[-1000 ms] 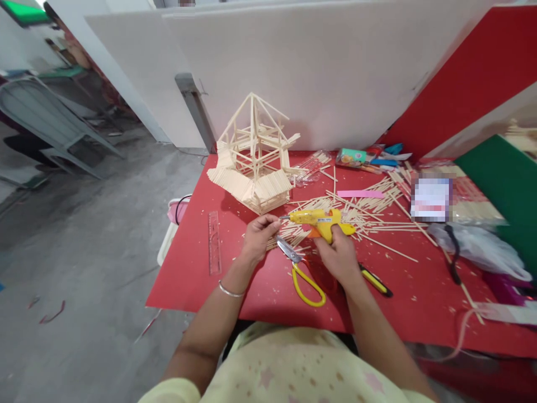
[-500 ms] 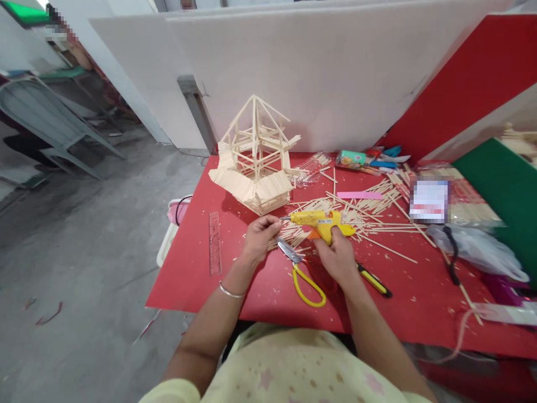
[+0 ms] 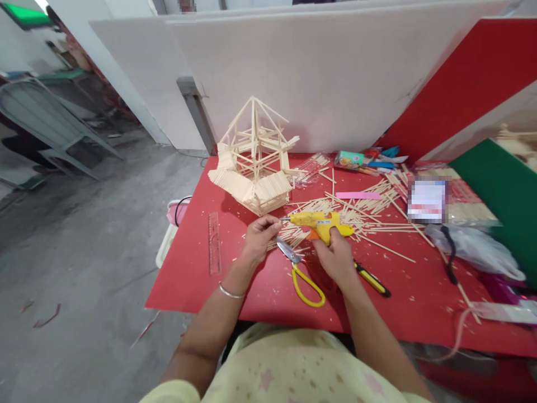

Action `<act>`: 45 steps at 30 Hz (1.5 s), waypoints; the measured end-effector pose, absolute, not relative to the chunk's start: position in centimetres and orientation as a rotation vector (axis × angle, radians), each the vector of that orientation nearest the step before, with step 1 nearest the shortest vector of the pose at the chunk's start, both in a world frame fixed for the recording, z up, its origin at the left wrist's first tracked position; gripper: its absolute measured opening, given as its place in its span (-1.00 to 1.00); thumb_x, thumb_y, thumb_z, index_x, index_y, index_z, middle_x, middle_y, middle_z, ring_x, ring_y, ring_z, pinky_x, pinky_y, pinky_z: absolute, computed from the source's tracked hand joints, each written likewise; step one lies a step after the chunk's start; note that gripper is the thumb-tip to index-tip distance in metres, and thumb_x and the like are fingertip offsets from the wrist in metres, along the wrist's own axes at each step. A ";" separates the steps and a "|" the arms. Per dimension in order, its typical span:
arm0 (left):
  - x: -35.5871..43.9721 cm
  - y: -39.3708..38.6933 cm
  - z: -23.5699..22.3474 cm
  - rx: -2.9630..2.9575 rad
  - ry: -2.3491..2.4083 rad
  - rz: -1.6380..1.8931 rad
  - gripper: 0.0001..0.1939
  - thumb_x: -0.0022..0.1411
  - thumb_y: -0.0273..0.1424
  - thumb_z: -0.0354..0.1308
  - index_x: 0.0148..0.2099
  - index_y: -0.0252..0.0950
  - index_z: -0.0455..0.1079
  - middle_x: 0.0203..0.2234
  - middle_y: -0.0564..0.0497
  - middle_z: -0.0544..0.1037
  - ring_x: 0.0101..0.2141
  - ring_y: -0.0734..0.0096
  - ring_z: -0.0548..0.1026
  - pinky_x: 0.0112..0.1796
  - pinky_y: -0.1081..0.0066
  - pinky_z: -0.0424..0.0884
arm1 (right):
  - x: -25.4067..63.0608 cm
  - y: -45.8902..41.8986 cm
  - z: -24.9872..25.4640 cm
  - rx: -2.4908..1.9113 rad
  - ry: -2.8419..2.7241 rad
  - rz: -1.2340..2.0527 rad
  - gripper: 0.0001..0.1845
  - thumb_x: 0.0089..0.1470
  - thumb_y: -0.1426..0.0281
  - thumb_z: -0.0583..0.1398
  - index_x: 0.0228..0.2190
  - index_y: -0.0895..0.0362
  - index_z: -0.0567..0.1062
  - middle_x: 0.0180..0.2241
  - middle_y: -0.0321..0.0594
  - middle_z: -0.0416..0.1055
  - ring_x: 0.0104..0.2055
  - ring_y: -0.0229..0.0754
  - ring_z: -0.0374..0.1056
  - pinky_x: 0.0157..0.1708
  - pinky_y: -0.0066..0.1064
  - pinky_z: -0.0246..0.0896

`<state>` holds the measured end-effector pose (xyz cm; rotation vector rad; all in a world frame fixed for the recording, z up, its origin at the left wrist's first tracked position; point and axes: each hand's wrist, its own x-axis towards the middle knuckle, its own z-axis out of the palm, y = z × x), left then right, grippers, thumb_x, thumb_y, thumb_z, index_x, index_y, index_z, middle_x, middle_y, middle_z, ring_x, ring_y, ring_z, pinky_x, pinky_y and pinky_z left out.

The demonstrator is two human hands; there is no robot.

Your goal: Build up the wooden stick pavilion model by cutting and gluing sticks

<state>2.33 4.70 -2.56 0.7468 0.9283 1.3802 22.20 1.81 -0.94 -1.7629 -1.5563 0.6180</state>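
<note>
My right hand is wrapped round the handle of a yellow hot glue gun, whose nozzle points left. At that nozzle, the fingers of my left hand are pinched together; whatever they hold is too small to make out. Just beyond both hands stands a model building made of thin wooden sticks, with a pointed open frame on top and slatted lower roofs. Scissors with yellow handles lie below the glue gun. Loose wooden sticks spread behind and to the right of my right hand.
On the red tabletop lie a clear ruler, a yellow and black cutter knife and a pink strip. A plastic bag and packed sticks lie at the right. White boards stand behind the table.
Both hands and the glue gun keep almost the same place. The view has shifted very slightly; nothing was taken up or let go.
</note>
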 end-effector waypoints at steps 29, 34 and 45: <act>2.4 4.6 -2.6 0.698 0.888 1.370 -0.72 -0.06 -0.31 0.49 -0.39 -0.32 0.48 -0.65 0.16 0.37 -0.62 0.66 0.25 -0.56 0.57 0.20 | 21.4 1.7 -1.4 -1.728 -1.529 0.629 -0.84 0.04 0.27 0.15 -0.41 0.02 0.23 -0.53 -0.36 0.29 -0.49 -0.20 0.14 -0.45 -0.39 -0.04; 2.4 4.6 -2.6 0.699 0.883 1.362 -0.70 -0.08 -0.30 0.49 -0.40 -0.32 0.47 -0.64 0.16 0.38 -0.62 0.66 0.27 -0.54 0.57 0.23 | 21.3 1.8 -1.6 -1.712 -1.524 0.649 -0.87 0.06 0.29 0.14 -0.38 0.03 0.26 -0.51 -0.35 0.32 -0.46 -0.19 0.17 -0.43 -0.39 -0.02; 2.5 4.4 -2.3 0.685 0.878 1.335 -0.68 -0.06 -0.27 0.48 -0.39 -0.32 0.43 -0.65 0.16 0.37 -0.64 0.64 0.27 -0.59 0.57 0.23 | 21.0 1.8 -1.8 -1.702 -1.516 0.648 -0.89 0.05 0.30 0.14 -0.37 0.04 0.29 -0.50 -0.35 0.31 -0.47 -0.20 0.15 -0.43 -0.38 -0.01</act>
